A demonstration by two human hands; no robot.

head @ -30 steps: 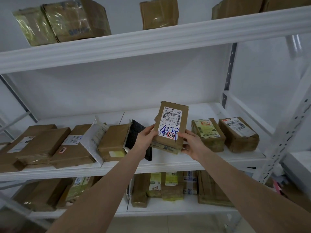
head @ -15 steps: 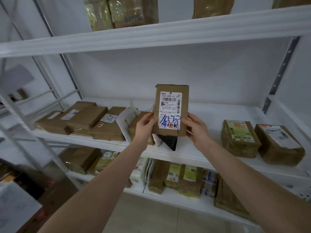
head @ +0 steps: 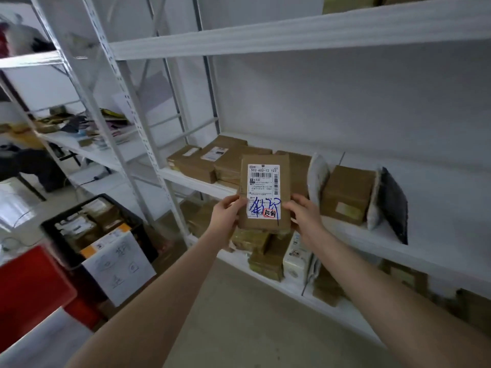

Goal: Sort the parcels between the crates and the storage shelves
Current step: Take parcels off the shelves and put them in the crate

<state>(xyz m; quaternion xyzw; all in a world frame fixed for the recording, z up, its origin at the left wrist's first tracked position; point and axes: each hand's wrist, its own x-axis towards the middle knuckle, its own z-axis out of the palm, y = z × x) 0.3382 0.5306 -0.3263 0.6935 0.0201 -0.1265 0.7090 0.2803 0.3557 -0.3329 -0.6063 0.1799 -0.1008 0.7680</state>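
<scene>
The parcel (head: 264, 193) is being held in the middle of the frame, in the air in front of the middle shelf (head: 414, 236), and it is not being supported by any surface. It is being pinched at its lower part by both hands. The lower left edge is being gripped by the left hand (head: 225, 217) and the lower right edge by the right hand (head: 303, 216), each with the thumb laid on the front. Both grips are narrow and closed on the parcel.

Only the lower part is being gripped, so the upper part is being left free. It is judged that the parcel could tip or slide down to the floor if one pinch is loosened. The place on the shelf just behind is being taken by brown boxes (head: 228, 160), and a white bag (head: 317, 176) is being leaned just right of them. A push into this place could knock the bag over or shove the boxes back. A wrong reading of the label (head: 263, 176) could also send the parcel wrongly, for example to the crate (head: 57, 236) at the lower left of the frame.

The parcel is being kept upright, with its long axis running from the bottom to the top of the frame. The label side is being turned toward the camera, with the printed number at the top end and the blue handwriting at the bottom end.
</scene>
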